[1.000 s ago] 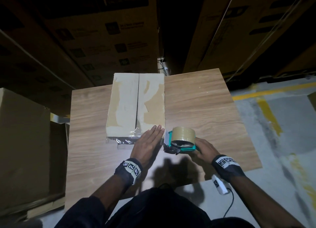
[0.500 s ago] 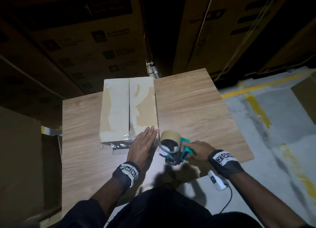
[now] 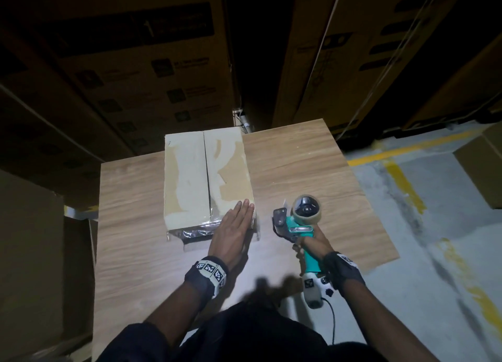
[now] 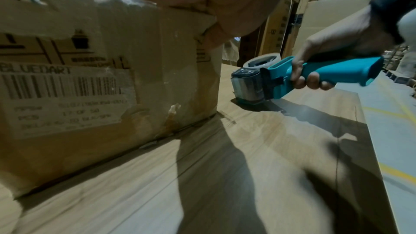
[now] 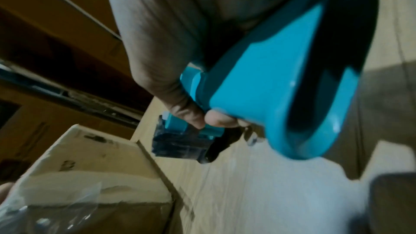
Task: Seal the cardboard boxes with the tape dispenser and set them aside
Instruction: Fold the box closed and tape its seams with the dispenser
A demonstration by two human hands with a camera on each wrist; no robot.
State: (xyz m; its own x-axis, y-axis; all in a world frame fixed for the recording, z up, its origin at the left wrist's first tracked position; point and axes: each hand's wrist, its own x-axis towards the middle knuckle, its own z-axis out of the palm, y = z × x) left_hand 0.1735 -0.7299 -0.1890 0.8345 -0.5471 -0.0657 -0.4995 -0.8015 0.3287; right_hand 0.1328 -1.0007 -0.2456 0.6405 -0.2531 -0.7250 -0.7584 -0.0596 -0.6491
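The cardboard box (image 3: pixel 207 177) is sitting on the wooden worktop (image 3: pixel 130 226), toward its far edge, with its two top flaps closed and the centre seam running away from the person. Torn pale patches are showing across the flaps, and clear film is clinging to the box's near top edge. A barcode label (image 4: pixel 65 99) reading BLUEDART is showing on the box's near side face in the left wrist view.

The left hand (image 3: pixel 232 232) is lying flat with fingers straight and together, pressing on the box's near right corner.

The right hand (image 3: pixel 309 243) is curling around the teal handle of the tape dispenser (image 3: pixel 298 220), just to the right of the box and apart from it. The dispenser's tape roll (image 3: pixel 306 208) is facing up and its black front end is resting on the worktop beside the box.

Large stacked cartons (image 3: pixel 141 63) are standing behind the box. A yellow floor line (image 3: pixel 402 177) is running well to the right of the box.
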